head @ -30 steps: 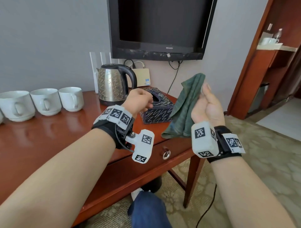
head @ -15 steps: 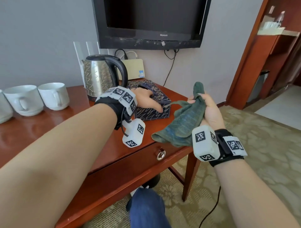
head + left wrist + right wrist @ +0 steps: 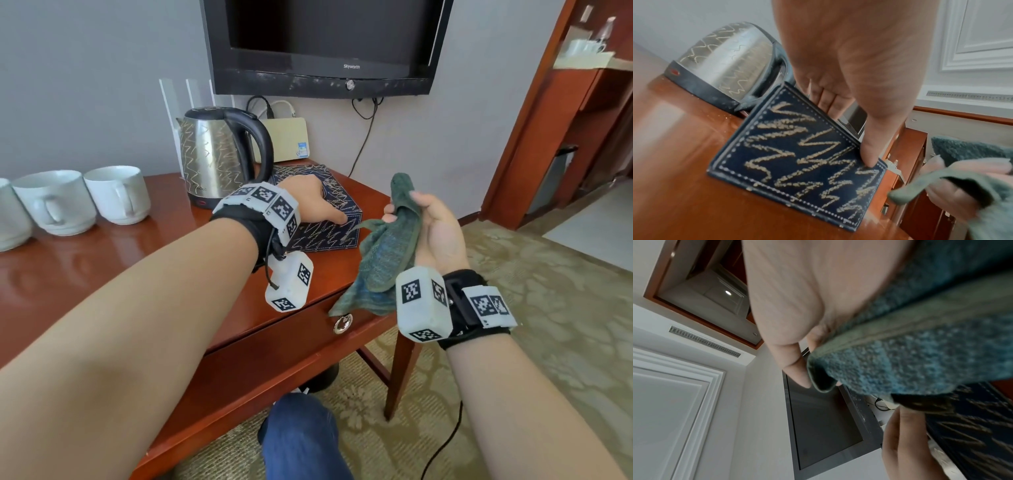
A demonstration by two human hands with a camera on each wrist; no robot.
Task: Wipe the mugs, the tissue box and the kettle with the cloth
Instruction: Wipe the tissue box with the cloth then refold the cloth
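Observation:
The dark blue tissue box (image 3: 329, 233) with gold zigzags stands near the right end of the wooden table (image 3: 137, 274). My left hand (image 3: 330, 202) grips it, fingers over the top. In the left wrist view the thumb (image 3: 871, 146) presses the box's (image 3: 797, 162) side near a corner. Just right of the box, my right hand (image 3: 402, 207) holds the green cloth (image 3: 387, 253) palm up, fingers curled round it; the cloth (image 3: 920, 345) hangs down over the table edge. The steel kettle (image 3: 212, 157) stands behind the box. White mugs (image 3: 54, 202) (image 3: 118, 193) stand in a row at the left.
A television (image 3: 322, 44) hangs on the wall above the kettle, with a white router (image 3: 287, 138) and cables below it. The table's drawer has a metal knob (image 3: 342, 323). My knee (image 3: 301, 438) is under the table edge. Carpet and a doorway lie to the right.
My left hand dropped from above the tissue box onto it and took hold. My right hand came down and closer to the box, its fingers closing round the cloth.

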